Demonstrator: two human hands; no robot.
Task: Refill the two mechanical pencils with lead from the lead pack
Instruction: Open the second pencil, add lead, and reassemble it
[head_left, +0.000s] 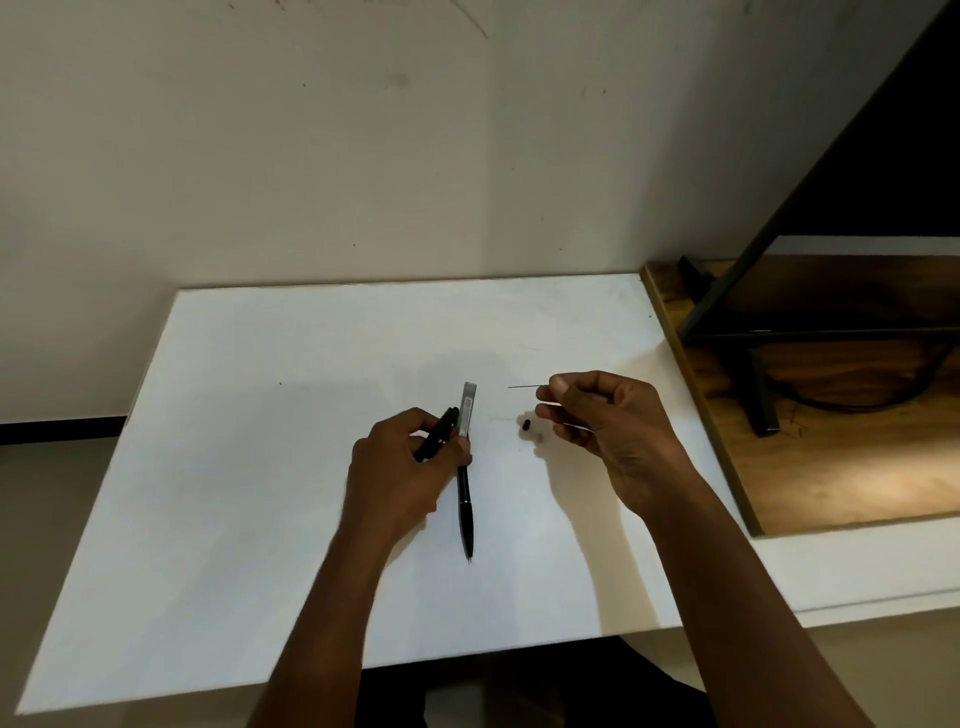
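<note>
My left hand (400, 462) grips a black mechanical pencil (439, 433), tilted with its open top pointing up and right. Beside the thumb the grey lead pack (467, 409) stands slanted on the white table (260, 467). A second black pencil (466, 512) lies below the pack, tip toward me. My right hand (608, 421) pinches a thin lead (524, 386) between thumb and forefinger, the lead pointing left, apart from the pencil. A small black cap (526, 425) and a pale eraser bit (541, 437) lie on the table between my hands.
A wooden shelf board (841, 467) with a black metal frame (737, 280) and a dark cable sits to the right of the table. A plain wall rises behind the table's far edge.
</note>
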